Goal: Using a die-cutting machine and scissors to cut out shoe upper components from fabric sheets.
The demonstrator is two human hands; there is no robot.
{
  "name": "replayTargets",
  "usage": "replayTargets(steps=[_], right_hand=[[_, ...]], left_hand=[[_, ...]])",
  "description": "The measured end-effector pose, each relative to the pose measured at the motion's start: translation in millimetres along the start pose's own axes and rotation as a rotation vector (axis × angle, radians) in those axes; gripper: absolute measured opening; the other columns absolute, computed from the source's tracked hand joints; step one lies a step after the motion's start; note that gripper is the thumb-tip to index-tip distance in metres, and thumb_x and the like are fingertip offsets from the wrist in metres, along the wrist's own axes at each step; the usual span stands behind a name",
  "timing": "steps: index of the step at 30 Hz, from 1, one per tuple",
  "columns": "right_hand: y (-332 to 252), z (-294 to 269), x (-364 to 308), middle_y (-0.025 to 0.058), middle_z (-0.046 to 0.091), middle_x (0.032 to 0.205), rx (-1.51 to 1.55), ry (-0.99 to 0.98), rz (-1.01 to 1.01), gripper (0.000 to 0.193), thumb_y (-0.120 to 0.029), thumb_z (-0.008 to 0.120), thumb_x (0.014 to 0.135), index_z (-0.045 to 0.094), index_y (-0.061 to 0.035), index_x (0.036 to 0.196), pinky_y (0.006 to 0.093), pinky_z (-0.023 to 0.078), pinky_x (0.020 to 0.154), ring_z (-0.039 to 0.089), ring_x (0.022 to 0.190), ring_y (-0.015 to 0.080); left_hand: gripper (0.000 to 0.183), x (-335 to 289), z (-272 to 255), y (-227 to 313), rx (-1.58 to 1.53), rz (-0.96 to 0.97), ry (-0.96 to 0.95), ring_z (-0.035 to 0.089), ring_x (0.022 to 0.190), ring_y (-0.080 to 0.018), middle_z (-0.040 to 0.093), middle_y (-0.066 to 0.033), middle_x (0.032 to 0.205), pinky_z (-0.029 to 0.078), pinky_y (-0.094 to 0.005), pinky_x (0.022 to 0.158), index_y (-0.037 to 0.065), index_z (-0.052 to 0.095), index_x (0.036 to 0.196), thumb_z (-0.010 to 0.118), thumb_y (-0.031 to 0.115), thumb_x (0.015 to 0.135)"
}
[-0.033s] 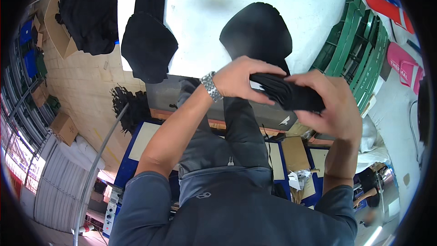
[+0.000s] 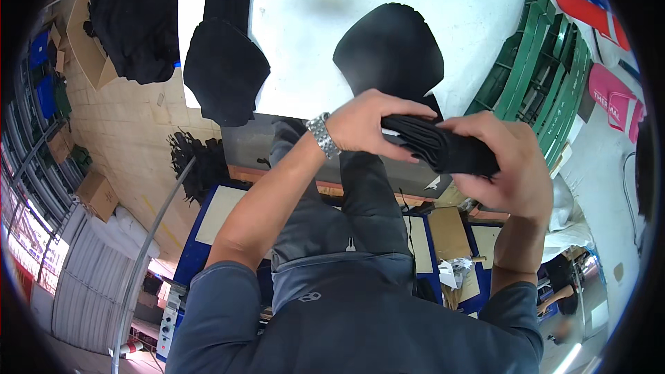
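Observation:
Between my two hands is a thick bundle of folded black fabric pieces (image 2: 460, 152), held up above the near edge of the white table (image 2: 298, 34). My left hand (image 2: 370, 125), with a metal watch at the wrist, pinches the layered left end between thumb and fingers. Around the other end my right hand (image 2: 509, 163) is wrapped, thumb and fingers on opposite sides. Just beyond my hands lies a cut black fabric panel (image 2: 391, 48), partly hidden by them. A second black panel (image 2: 225, 69) rests on the table's left side.
Green slatted plastic racks (image 2: 533, 62) flank the table on the right. A heap of black fabric (image 2: 135, 21) sits in a cardboard box (image 2: 93, 48) at the far left. Dark scraps (image 2: 197, 166) hang near a metal pole (image 2: 163, 215). A pink bag (image 2: 613, 97) lies far right.
The bundle and my right hand have shifted very slightly right and toward me. My left hand keeps its grip almost in place.

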State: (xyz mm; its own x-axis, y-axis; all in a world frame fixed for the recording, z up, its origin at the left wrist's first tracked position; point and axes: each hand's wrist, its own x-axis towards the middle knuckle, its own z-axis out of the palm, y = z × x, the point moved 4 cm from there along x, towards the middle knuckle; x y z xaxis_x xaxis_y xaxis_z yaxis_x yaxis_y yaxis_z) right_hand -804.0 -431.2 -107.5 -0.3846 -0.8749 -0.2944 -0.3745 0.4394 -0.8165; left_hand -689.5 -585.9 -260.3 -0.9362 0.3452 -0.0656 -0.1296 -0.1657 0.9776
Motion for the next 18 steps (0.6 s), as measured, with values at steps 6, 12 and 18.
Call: replayTargets(steps=[6,12,18], right_hand=[[8.3,-28.4,10.0,0.0125,0.067,0.089,0.135,-0.035,0.126,0.037,-0.016,0.082,0.081,0.062,-0.0005,0.108,0.0317,0.053,0.065,0.068,0.069,0.0227],[102.9,-14.3,67.9,0.0062,0.068,0.091,0.223,-0.108,0.2,0.033,-0.013,0.079,0.089,0.062,0.0009,0.112,0.0311,0.051,0.081,0.057,0.085,0.0114],[146.6,-3.1,118.8,0.0089,0.073,0.106,0.008,-0.155,0.224,0.04,-0.023,0.081,0.093,0.068,-0.0012,0.123,0.0313,0.053,0.094,0.067,0.098,0.0178]], left_hand=[[0.055,-21.0,46.3,-18.8,-0.057,-0.213,0.026,0.078,0.087,-0.0208,0.081,-0.0134,0.1,0.059,-0.0324,0.083,0.003,0.073,0.126,0.094,0.026,0.08],[0.057,-31.7,66.6,-55.7,-0.348,-0.388,0.49,0.072,0.099,-0.0103,0.079,-0.0082,0.116,0.059,-0.0296,0.09,-0.003,0.067,0.132,0.092,0.019,0.086],[0.054,-29.7,58.6,-73.3,-0.494,-0.506,0.592,0.073,0.105,-0.015,0.077,-0.0123,0.12,0.058,-0.0321,0.096,-0.004,0.067,0.129,0.091,0.019,0.088]])
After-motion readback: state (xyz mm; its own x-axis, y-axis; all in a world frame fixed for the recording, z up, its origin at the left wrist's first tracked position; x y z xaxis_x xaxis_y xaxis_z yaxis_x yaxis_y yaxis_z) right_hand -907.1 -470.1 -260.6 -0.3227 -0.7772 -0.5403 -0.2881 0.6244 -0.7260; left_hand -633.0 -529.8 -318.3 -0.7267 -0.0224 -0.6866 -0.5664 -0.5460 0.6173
